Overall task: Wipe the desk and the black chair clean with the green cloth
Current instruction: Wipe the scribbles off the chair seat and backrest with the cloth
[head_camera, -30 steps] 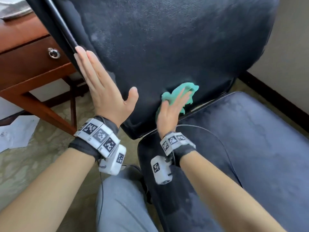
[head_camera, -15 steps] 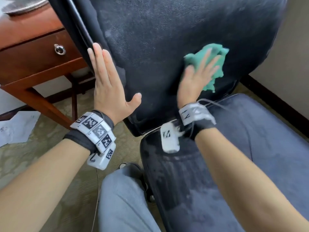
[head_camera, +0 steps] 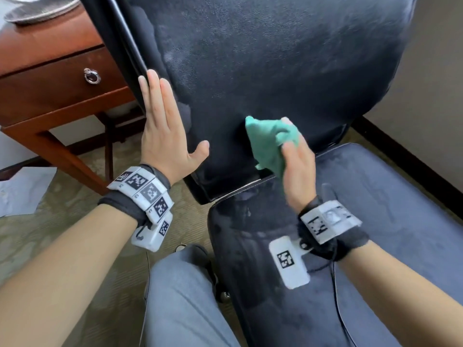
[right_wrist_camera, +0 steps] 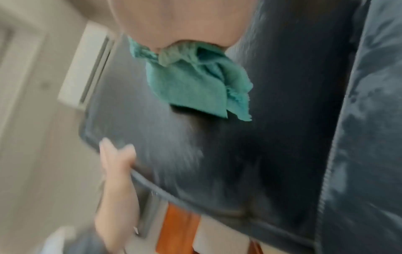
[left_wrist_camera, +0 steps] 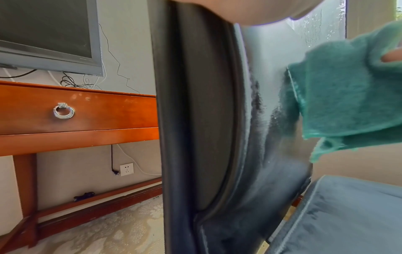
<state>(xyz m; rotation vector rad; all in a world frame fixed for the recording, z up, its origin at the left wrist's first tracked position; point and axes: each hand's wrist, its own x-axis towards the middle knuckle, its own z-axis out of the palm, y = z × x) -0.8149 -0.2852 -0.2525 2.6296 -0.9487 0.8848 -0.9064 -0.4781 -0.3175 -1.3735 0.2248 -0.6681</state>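
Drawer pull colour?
Silver metal ring pull on the reddish-brown drawer; clearest in the left wrist view.

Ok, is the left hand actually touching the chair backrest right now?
Touching. The head view shows the left hand flat, fingers straight, against the left edge of the chair backrest; the right wrist view shows its fingertips on that edge.

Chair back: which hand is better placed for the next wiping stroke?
Right. The right hand already grips the green cloth against the lower chair back, while the left hand lies flat, bracing its left edge.
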